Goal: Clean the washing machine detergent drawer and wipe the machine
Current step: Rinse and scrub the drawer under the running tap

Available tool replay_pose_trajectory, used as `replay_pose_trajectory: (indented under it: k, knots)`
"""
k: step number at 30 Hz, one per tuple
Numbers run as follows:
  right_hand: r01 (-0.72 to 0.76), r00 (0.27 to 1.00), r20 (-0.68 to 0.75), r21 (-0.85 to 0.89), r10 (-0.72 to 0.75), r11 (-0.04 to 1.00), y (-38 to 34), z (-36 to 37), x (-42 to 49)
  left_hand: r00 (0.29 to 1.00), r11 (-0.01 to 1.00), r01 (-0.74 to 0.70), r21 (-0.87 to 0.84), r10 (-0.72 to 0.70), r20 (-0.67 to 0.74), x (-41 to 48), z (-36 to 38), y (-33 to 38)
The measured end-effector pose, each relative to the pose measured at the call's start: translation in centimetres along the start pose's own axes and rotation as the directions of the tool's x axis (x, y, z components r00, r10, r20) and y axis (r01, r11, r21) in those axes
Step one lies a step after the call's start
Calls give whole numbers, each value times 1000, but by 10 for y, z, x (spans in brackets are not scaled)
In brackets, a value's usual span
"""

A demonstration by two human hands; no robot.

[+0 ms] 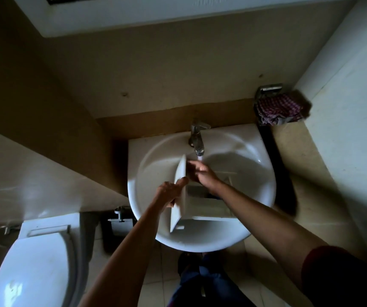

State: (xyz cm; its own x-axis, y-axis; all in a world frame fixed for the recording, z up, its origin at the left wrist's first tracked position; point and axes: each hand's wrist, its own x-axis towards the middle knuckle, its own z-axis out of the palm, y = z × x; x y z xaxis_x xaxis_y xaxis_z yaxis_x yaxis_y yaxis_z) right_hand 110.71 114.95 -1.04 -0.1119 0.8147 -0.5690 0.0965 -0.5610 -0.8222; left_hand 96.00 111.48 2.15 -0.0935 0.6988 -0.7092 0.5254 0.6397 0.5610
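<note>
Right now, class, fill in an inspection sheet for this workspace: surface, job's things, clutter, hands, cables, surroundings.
Surface: white sink, holding the drawer in its bowl.
Job's things: white drawer lies in the sink; the tap runs water onto its far end.
Clutter: checked cloth bunched on a wall holder right of the sink.
Hands: left hand grips the drawer's front panel; right hand reaches into the drawer under the stream.
Cables: nothing seen.
Surroundings: toilet at lower left, lid down.
</note>
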Motion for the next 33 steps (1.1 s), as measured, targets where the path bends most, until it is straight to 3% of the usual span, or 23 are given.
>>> replay_pose_trajectory:
  k: [2,4,6,9,12,15,19,23,27,28,30,33]
  knots:
    - [175,984,25,-270,-174,947,19,-5,-8,1000,1000,-2,0,2,1,-1,0,0]
    - [325,945,138,-500,-296,803,33,-11,-13,1000,1000,0,-17,0,-13,-2,1,0]
    - [440,895,247,-622,-371,648,40,-5,-16,1000,1000,-17,-13,17,-7,-5,1,1]
    - [409,897,273,-811,-348,418,47,9,-16,1000,998,12,-57,-13,-2,-6,0,0]
    - [336,917,235,-891,-321,307,46,4,-16,1000,995,20,-94,-20,2,-4,1,-1]
    - [201,964,131,-930,-232,309,43,-2,-19,999,994,42,-105,-44,-19,-4,-1,-3]
    - [-143,981,-192,-825,-33,547,59,-32,-14,994,991,83,-101,-90,-68,-4,-9,-8]
    - [-234,967,-249,-789,53,569,59,-44,-8,993,995,77,-58,-81,-84,-5,-10,-6]
    - [-77,993,-42,-943,114,323,32,-8,-6,991,994,108,-11,-108,-81,-6,-8,-3]
    - [-9,990,34,-953,137,302,22,5,-4,990,993,117,5,-116,-78,-5,-7,-2]
    - [124,970,182,-941,161,316,8,25,-2,990,992,128,16,-126,-69,-6,-6,2]
    - [205,954,271,-902,127,381,1,25,-7,987,989,146,11,-145,-66,-6,-7,3]
